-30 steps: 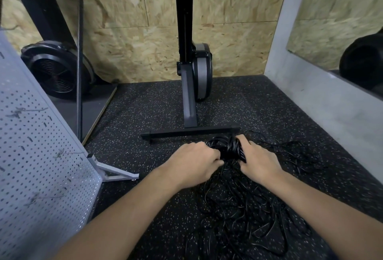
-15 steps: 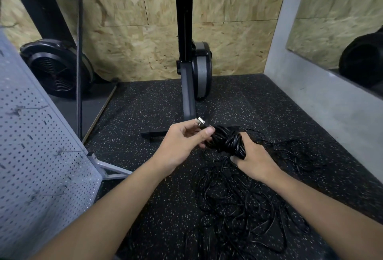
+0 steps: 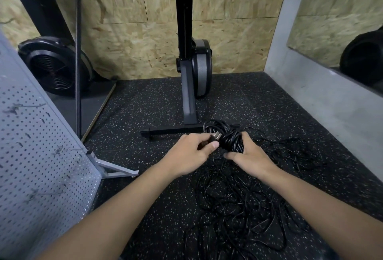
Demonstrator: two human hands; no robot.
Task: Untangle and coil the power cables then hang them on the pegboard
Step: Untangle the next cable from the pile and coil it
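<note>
So from my feed, both hands are right around the middle of the frame, just in front of the black stand's foot bar [image 3: 176,130]. The left hand [image 3: 190,154] has the plug [image 3: 214,137] pinched: thumb [image 3: 213,145] on the near side, fingers curled over the far side, with the metal prongs poking out up and to the right. The plug tip is basically touching the coiled bundle [image 3: 229,138].

The right hand [image 3: 250,157] is wrapped round that bundle from the right. Its fingers [image 3: 246,138] curl over the far side of the loops and the thumb sits along the near, lower edge. So the bundle is sandwiched between the two hands, and a loop sticks out above them towards the foot bar.

The rest of the power cables [image 3: 238,203] are a loose black mess on the speckled floor mat [image 3: 149,104], lower centre to lower right of the frame, under and between the forearms. Strands run up into the bundle, but I can't tell which strand goes where.

The pegboard [image 3: 41,156] leans along the left edge, a few wire hooks [image 3: 24,107] on it. It's well apart from the hands.
</note>
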